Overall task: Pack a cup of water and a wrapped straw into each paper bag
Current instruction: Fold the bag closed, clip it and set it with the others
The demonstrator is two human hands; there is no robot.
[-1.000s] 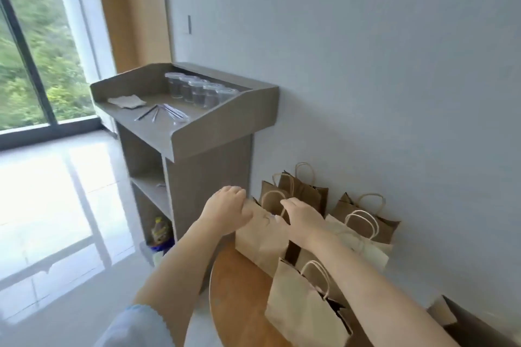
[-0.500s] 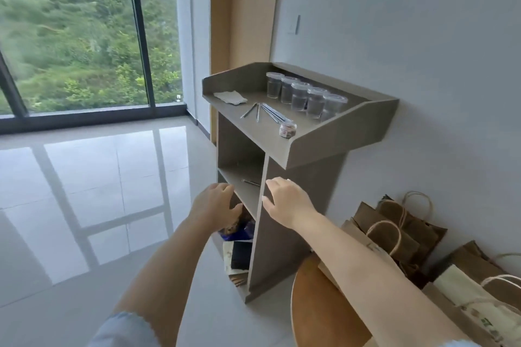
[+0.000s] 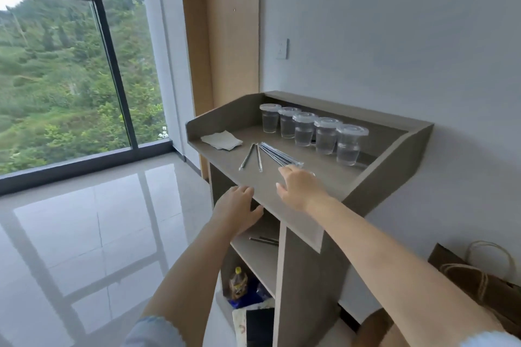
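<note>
Far left of both hands, a floor-to-ceiling window (image 3: 70,65) shows a green hillside, and a glossy tiled floor (image 3: 84,234) reflects its frame. The left hand (image 3: 239,210) hangs at the front edge of a grey podium-like stand (image 3: 394,155), its fingers (image 3: 242,191) loosely spread and released, holding nothing; whether they touch the edge cannot be told. Beyond these fingers, on the stand's sloped surface, lies a folded white napkin (image 3: 222,140). Below the left hand, on an inner shelf (image 3: 259,256), lie two more dark straws (image 3: 263,240), and lower still stands a bottle with a yellow cap (image 3: 238,282) among other items too unclear to name.

The right hand (image 3: 298,189) reaches over the surface, fingers (image 3: 287,173) extended and relaxed, grasping nothing. Just ahead of their tips lies a bundle of wrapped straws (image 3: 277,155); contact cannot be confirmed. Two single wrapped straws (image 3: 252,156) lie just left of the bundle. Farther past the right fingers, along the stand's back wall, five lidded clear cups of water (image 3: 304,129) stand in a row.

At the far right, low beside the right forearm, a brown paper bag (image 3: 479,282) with twine handles stands against the wall (image 3: 394,36). A wall switch (image 3: 282,49) sits above the cups.
</note>
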